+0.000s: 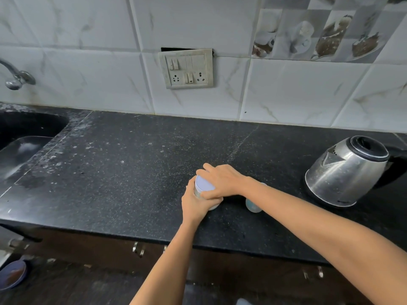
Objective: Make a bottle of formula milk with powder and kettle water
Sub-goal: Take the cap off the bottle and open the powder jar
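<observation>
The step in hand looks like opening the powder container (203, 188), which stands on the black counter (123, 172) near its front edge: the left hand (196, 201) wraps its body while the right hand (222, 181) clamps over the pale lid from above. Next the lid must be twisted or pried off while the left hand keeps the base steady. The small bottle (253, 204) stands just beside the right wrist, partly hidden by it, and the steel kettle (345, 170) sits well to the right.
</observation>
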Tool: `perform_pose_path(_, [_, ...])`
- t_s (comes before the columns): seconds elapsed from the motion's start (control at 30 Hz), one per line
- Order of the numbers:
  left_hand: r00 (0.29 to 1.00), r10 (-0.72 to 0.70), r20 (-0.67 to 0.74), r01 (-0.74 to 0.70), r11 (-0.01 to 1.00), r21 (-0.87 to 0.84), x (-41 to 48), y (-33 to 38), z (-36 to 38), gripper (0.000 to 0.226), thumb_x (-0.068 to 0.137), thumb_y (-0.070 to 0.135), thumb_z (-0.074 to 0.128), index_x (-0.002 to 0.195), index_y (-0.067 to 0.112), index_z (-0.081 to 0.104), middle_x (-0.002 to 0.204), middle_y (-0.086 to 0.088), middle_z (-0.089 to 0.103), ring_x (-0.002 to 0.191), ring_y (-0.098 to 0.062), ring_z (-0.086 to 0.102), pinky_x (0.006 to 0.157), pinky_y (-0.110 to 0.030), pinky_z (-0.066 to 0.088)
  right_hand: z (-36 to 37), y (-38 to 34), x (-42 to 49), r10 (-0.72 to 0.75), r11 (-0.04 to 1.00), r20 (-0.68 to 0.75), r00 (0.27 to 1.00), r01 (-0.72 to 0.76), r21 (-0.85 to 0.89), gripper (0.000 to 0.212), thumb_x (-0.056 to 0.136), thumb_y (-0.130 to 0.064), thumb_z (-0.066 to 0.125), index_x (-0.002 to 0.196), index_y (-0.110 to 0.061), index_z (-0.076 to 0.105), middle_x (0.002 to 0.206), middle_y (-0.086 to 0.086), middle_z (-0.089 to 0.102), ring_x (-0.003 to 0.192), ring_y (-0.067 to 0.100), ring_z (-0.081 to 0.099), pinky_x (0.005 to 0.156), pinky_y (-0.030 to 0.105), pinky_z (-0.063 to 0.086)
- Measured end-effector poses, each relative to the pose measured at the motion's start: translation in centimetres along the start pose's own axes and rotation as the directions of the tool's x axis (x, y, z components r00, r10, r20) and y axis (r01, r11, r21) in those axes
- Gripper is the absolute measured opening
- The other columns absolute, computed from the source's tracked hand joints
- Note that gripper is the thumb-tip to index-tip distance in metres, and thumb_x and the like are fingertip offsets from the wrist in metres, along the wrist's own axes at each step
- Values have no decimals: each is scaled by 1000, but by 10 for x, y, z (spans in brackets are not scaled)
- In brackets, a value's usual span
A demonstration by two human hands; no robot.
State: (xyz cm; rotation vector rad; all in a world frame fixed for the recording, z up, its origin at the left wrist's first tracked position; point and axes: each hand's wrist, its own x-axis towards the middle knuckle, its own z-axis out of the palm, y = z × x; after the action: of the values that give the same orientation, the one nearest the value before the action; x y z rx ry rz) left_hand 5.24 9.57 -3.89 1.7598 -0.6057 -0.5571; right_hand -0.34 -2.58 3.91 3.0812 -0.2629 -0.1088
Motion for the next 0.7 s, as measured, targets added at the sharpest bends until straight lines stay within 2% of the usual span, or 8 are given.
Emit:
perform_pose_path(0.13, [1000, -10, -14, 10, 1000, -2, 0, -2, 2, 83, 44, 41, 89, 116, 47, 49, 109, 17, 62, 102, -4, 58, 82, -27, 51, 1, 6, 1, -71, 997, -18, 997, 71, 4, 78, 63, -68, 26, 118, -17, 49, 92, -3, 38, 59, 24, 49, 46, 30, 20])
perform_pose_path(0.33, [1000, -25, 3, 25, 1000, 5, 2, -2, 1, 79, 46, 33, 90, 114, 42, 52, 105, 15, 64, 97, -2, 59, 76, -20, 48, 7, 15, 6, -147, 989, -18, 989, 147, 8, 80, 67, -69, 29, 129, -22, 47, 99, 1, 48, 62, 25, 50, 51, 30, 28])
perform_pose_path(0.43, [997, -22, 73, 18, 998, 56, 8, -2, -3, 74, 49, 32, 88, 112, 47, 52, 104, 13, 65, 96, -2, 59, 73, -18, 49, 6, 23, 11, -297, 955, 25, 955, 297, -16, 73, 70, -64, 39, 130, -24, 49, 96, 1, 45, 61, 24, 47, 53, 32, 35])
perform_pose_path(0.5, [992, -26, 126, 14, 995, 97, 13, -3, -5, 75, 49, 34, 88, 113, 49, 52, 107, 14, 64, 100, -3, 59, 74, -19, 50, 2, 34, 17, -436, 899, 59, 898, 438, -18, 66, 72, -62, 50, 129, -28, 50, 98, 0, 46, 66, 23, 46, 60, 33, 38])
perform_pose_path(0.57, [990, -39, 133, 23, 993, 120, 15, -3, -6, 70, 49, 35, 88, 110, 46, 55, 108, 14, 63, 103, -5, 60, 74, -18, 50, -7, 43, 24, -597, 797, 104, 795, 603, -36, 54, 78, -56, 55, 127, -32, 54, 115, 1, 51, 86, 22, 49, 77, 36, 40])
perform_pose_path(0.63, [989, -55, 135, 37, 991, 128, 16, -4, -6, 68, 48, 35, 87, 108, 46, 56, 106, 15, 65, 105, -7, 60, 81, -24, 51, -18, 43, 24, -736, 672, 114, 667, 740, 10, 30, 82, -40, 58, 109, -28, 66, 127, 0, 55, 109, 26, 48, 89, 43, 38])
perform_pose_path(0.67, [989, -60, 134, 43, 991, 123, 15, -4, -5, 67, 47, 35, 86, 107, 46, 56, 106, 15, 66, 104, -6, 61, 84, -27, 52, -23, 41, 21, -781, 625, 71, 621, 776, 89, 18, 81, -30, 60, 95, -23, 69, 121, -1, 61, 115, 27, 48, 92, 45, 39])
perform_pose_path(0.7, [989, -63, 131, 47, 992, 119, 15, -3, -4, 66, 47, 36, 85, 105, 49, 56, 106, 14, 66, 103, -6, 62, 83, -29, 53, -26, 39, 17, -796, 597, 0, 605, 785, 165, 10, 80, -22, 63, 85, -18, 70, 111, -1, 65, 117, 27, 49, 92, 46, 40])
